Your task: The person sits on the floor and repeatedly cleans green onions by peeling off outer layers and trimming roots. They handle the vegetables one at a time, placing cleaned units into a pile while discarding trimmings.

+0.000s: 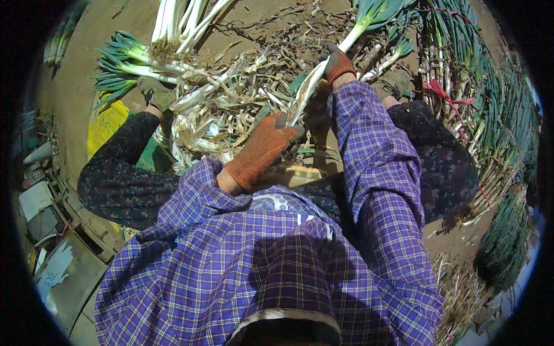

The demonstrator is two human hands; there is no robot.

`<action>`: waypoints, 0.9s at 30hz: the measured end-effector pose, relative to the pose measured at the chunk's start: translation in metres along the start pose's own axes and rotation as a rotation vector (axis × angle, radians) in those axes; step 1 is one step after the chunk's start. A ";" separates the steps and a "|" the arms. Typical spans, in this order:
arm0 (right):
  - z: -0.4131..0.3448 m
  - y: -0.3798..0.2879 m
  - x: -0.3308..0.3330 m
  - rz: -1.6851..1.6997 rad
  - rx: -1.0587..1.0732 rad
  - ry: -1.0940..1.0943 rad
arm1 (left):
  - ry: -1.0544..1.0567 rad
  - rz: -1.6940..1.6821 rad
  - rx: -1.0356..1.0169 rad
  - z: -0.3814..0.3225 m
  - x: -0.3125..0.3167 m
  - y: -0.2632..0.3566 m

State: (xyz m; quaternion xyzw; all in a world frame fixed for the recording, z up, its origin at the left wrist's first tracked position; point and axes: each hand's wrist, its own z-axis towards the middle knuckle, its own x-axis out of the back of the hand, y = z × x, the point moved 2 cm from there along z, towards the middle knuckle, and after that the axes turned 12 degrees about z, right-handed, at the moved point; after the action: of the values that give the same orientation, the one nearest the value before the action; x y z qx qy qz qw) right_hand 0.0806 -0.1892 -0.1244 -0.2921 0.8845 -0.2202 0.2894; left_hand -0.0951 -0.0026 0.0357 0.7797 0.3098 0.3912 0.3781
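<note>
A large green onion [352, 38] slants up to the right in front of me, its green leaves at the top. My right hand [338, 65], in an orange and dark work glove, is closed around its white stalk below the leaves. My left hand [265, 145], gloved alike, grips the lower end, and its fingers hide the root. Brown, dry-looking skin [305, 91] runs along the stalk between my hands. Beneath lies a heap of peeled, dried onion leaves and skins [233, 101]. Another green onion [389, 62] rests just right of my right hand.
Green onions with white stalks [143, 67] lie at the left foot, and more white stalks [173, 21] extend beyond. Tied bundles of green onions [489, 116] line the right side. A yellow sack [106, 123] lies by the left leg. Boards and clutter [65, 255] fill the lower left.
</note>
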 end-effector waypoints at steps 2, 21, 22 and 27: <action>0.019 0.002 0.008 -0.030 0.012 0.094 | -0.025 0.171 0.005 -0.002 0.001 0.001; -0.040 0.054 -0.004 0.381 -0.075 -0.380 | 0.095 0.235 0.052 0.095 -0.011 -0.070; -0.038 0.056 -0.002 0.403 -0.088 -0.417 | 0.032 0.032 0.036 0.093 -0.004 -0.070; -0.038 0.048 -0.008 0.520 -0.158 -0.616 | -0.226 -0.472 0.010 0.090 0.029 -0.067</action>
State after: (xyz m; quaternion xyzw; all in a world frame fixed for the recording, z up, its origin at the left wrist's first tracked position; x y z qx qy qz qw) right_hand 0.0427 -0.1404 -0.1206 -0.1324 0.8150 0.0267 0.5636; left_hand -0.0170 0.0241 -0.0459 0.7263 0.4409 0.2013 0.4874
